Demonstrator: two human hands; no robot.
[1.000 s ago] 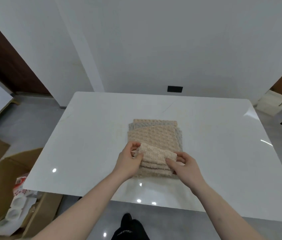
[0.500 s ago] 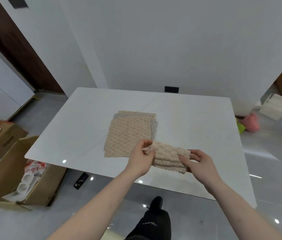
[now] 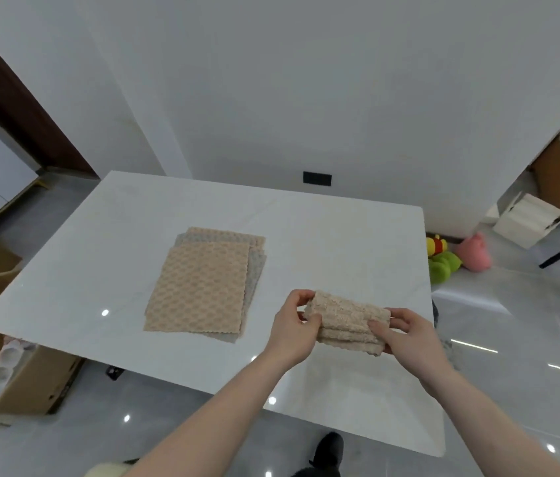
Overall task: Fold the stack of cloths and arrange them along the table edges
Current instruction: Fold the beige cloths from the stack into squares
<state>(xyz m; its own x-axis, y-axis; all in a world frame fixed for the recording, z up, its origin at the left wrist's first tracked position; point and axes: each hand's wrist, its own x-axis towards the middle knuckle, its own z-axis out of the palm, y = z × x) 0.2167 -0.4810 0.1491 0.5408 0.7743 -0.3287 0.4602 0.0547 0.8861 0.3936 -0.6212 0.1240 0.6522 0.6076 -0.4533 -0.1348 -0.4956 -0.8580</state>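
Between the two hands, above the near right part of the worktop, sits a folded beige waffle-textured cloth, doubled over into a thick narrow bundle with several layers showing along its near edge. The left hand pinches the bundle's left end, thumb on the near side and fingers curled over the top. The right hand holds the right end the same way, thumb pressed on the front face and fingers wrapped behind. Both forearms are bare and reach in from the bottom of the view.

To the left of the hands and apart from them, a flat stack of square beige and grey textured cloths lies near the middle of the glossy white rectangular worktop, its layers slightly fanned so that grey edges show along the right side and the far side.

Beyond the worktop, brown cardboard boxes stand on the grey floor at the left, and soft toys in green, yellow and pink lie on the floor at the right, near a white open box.
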